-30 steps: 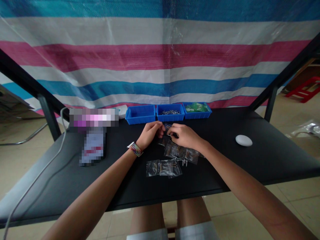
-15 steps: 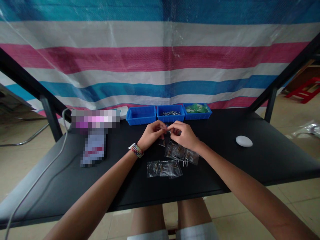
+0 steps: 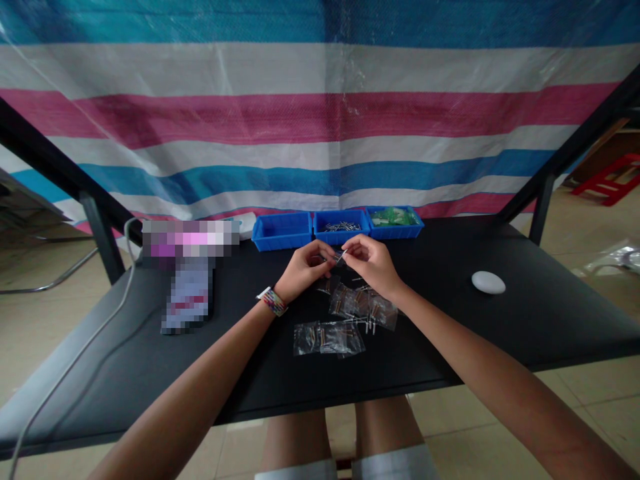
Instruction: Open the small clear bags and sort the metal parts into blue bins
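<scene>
My left hand (image 3: 309,264) is closed in a pinch on a small clear plastic bag (image 3: 338,259), partly hidden by the fingers. Facing it, my right hand (image 3: 373,265) pinches a thin silver screw-like piece (image 3: 344,253) at the bag; whether its tip is inside I cannot tell. Below the hands lie several small clear bags (image 3: 354,300) with brownish screw-like pieces in them. Nearer me are more filled bags (image 3: 327,337), overlapping. Loose silver pieces (image 3: 371,327) lie beside them on the black table (image 3: 415,360).
Behind the hands stand three blue bins: an empty one (image 3: 283,231), one with silver screws (image 3: 341,233), and one with green-and-white packets (image 3: 395,223). A white oval object (image 3: 489,283) lies at right. A cable (image 3: 107,320) crosses the left side. A striped sheet (image 3: 340,120) hangs behind.
My right hand has shifted slightly up and right, opening a small gap between the hands. The silver piece and bag now show between the fingertips. My left hand has barely moved.
</scene>
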A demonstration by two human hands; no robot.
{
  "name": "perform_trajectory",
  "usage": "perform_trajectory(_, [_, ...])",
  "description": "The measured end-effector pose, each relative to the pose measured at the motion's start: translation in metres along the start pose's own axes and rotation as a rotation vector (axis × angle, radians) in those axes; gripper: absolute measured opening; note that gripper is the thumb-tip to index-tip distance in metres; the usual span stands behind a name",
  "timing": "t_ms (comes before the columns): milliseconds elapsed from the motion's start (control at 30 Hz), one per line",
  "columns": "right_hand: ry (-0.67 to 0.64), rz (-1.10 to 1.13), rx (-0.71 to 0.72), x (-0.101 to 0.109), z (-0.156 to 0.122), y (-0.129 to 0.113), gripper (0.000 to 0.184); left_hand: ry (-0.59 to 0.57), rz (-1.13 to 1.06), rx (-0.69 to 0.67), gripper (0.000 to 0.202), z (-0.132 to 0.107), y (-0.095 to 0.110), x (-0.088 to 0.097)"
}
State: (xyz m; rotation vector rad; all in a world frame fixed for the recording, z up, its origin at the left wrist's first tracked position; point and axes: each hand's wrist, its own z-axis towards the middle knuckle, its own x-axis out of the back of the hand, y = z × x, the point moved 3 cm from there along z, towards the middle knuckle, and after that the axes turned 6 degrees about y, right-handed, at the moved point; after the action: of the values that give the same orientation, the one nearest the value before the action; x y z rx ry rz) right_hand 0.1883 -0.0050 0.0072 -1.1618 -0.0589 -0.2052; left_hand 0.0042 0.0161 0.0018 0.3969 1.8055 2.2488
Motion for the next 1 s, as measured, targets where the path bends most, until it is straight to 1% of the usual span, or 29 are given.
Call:
perform_trajectory(133, [-0.001, 0.016, -0.006, 0.000, 0.001, 0.003, 0.015, 0.003, 0.004, 0.009, 0.030, 0.000, -0.001, 0.001])
perform_trajectory(333, [-0.024, 0.041, -0.020, -0.001, 0.000, 0.005, 0.015, 0.041, -0.005, -0.028, 0.029, 0.003, -0.002, 0.004])
perform_trajectory(600, [0.004, 0.040, 0.006, 0.002, -0.001, -0.003, 0.013, 0.058, 0.059, 0.031, 0.050, 0.003, -0.004, 0.004])
perform_trajectory(767, [-0.012, 0.043, 0.018, 0.000, -0.003, -0.005, 0.013, 0.054, 0.073, 0.060, 0.056, 0.003, -0.007, 0.003])
perform_trajectory(833, [0.026, 0.024, 0.034, 0.001, -0.004, -0.006, 0.014, 0.056, 0.056, 0.075, 0.059, 0.004, -0.009, 0.004])
perform_trajectory(1000, [0.289, -0.057, 0.094, 0.018, 0.000, -0.012, 0.014, 0.064, 0.000, 0.113, 0.063, 0.004, -0.011, 0.004])
